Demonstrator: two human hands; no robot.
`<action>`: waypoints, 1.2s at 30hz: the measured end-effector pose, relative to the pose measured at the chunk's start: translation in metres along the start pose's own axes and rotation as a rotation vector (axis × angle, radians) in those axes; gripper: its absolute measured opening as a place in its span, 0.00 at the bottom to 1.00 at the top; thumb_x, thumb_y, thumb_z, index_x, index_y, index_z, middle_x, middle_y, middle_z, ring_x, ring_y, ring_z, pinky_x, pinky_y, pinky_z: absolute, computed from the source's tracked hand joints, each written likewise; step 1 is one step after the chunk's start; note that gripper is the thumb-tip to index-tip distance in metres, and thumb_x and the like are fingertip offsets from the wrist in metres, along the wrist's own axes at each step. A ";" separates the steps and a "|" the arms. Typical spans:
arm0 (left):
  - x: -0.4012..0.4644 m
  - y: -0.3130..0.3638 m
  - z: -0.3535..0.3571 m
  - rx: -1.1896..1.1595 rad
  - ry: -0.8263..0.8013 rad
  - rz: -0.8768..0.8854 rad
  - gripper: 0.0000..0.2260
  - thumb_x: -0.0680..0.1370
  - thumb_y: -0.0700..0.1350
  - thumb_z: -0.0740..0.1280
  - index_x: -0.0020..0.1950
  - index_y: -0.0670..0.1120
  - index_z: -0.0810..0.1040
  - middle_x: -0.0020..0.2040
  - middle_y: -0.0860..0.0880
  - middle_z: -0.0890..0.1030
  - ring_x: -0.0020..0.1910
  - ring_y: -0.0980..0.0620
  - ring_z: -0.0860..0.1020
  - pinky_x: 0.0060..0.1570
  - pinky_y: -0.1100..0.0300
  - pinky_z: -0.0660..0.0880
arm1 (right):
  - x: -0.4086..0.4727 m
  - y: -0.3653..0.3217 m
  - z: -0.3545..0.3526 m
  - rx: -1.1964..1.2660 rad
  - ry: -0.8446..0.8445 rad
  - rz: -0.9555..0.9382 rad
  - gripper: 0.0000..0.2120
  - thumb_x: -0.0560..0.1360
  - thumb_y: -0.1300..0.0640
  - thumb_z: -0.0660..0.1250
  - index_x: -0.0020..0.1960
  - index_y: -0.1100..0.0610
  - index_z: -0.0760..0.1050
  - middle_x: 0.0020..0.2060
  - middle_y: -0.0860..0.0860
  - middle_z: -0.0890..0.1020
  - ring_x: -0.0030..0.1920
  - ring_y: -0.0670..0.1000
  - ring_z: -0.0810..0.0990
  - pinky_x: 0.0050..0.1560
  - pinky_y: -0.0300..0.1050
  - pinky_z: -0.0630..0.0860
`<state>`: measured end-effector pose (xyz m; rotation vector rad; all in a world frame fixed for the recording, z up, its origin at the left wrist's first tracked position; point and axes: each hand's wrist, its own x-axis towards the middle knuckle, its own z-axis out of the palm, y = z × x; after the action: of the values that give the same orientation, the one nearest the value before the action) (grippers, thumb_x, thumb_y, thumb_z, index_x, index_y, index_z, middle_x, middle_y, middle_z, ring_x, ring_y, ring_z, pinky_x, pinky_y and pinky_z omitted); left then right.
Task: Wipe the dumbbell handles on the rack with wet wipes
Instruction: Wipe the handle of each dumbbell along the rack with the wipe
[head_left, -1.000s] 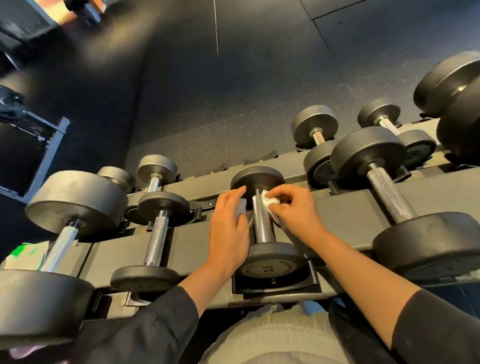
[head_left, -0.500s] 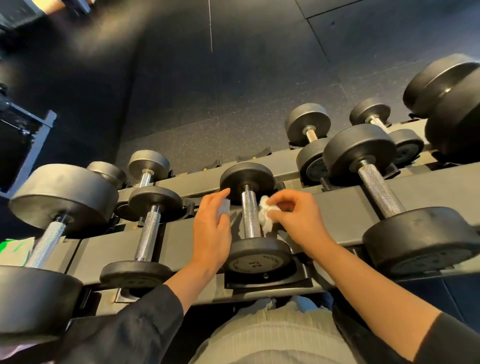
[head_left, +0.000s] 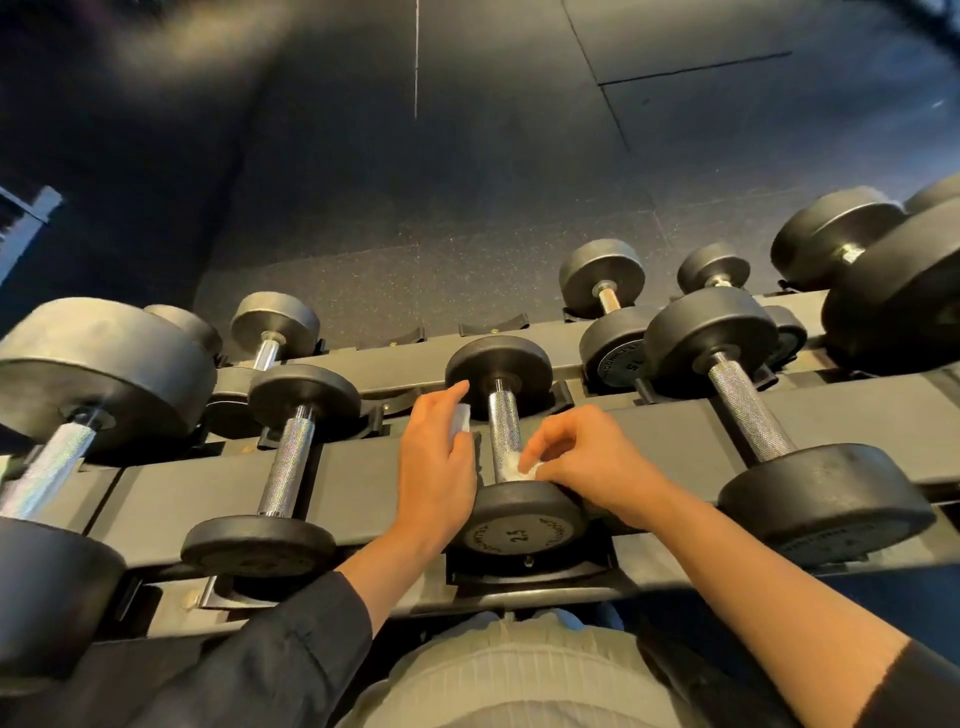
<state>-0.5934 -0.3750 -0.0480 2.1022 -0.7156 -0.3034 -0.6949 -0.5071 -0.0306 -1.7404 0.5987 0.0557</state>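
A black dumbbell marked 25 (head_left: 519, 535) lies across the rack (head_left: 363, 483) in front of me, its knurled steel handle (head_left: 503, 421) bare in the upper part. My right hand (head_left: 592, 462) pinches a crumpled white wet wipe (head_left: 519, 470) against the handle's near end, just above the near weight. To the left of the handle lies my left hand (head_left: 436, 467), fingers nearly straight and reaching to the far weight. It holds a second white wipe piece (head_left: 461, 418) under its fingers. The thumb is hidden.
More dumbbells sit on the rack: a small one (head_left: 285, 467) to the left, a large one (head_left: 47, 467) at far left, another (head_left: 753, 415) to the right, several on the lower row beyond. Dark rubber floor (head_left: 467, 182) lies behind the rack.
My right hand has slid the wipe down the handle from its far end to its near end. The left hand has stayed beside the handle. The camera has shifted slightly.
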 end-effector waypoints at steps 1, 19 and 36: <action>0.001 -0.001 -0.001 0.004 -0.015 0.009 0.19 0.80 0.35 0.58 0.70 0.47 0.69 0.65 0.51 0.72 0.62 0.61 0.68 0.55 0.80 0.61 | 0.000 -0.005 0.000 0.025 0.032 -0.013 0.10 0.68 0.70 0.70 0.35 0.56 0.81 0.33 0.43 0.81 0.38 0.41 0.79 0.37 0.33 0.74; 0.019 -0.052 -0.021 -0.075 -0.265 -0.072 0.25 0.80 0.35 0.58 0.76 0.50 0.60 0.75 0.51 0.62 0.74 0.52 0.60 0.69 0.61 0.57 | 0.051 -0.039 0.035 -1.054 -0.041 -0.117 0.14 0.73 0.63 0.68 0.57 0.52 0.79 0.58 0.49 0.77 0.61 0.50 0.69 0.59 0.44 0.72; 0.020 -0.006 -0.012 -0.159 -0.214 0.100 0.23 0.79 0.35 0.60 0.73 0.50 0.66 0.71 0.52 0.67 0.68 0.55 0.67 0.60 0.70 0.60 | -0.013 -0.045 -0.021 -0.387 0.175 -0.009 0.18 0.74 0.71 0.64 0.38 0.50 0.81 0.45 0.45 0.83 0.51 0.40 0.80 0.54 0.35 0.76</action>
<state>-0.5693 -0.3761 -0.0449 1.8941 -0.8897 -0.5188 -0.6932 -0.5159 0.0196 -2.1378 0.7437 0.0131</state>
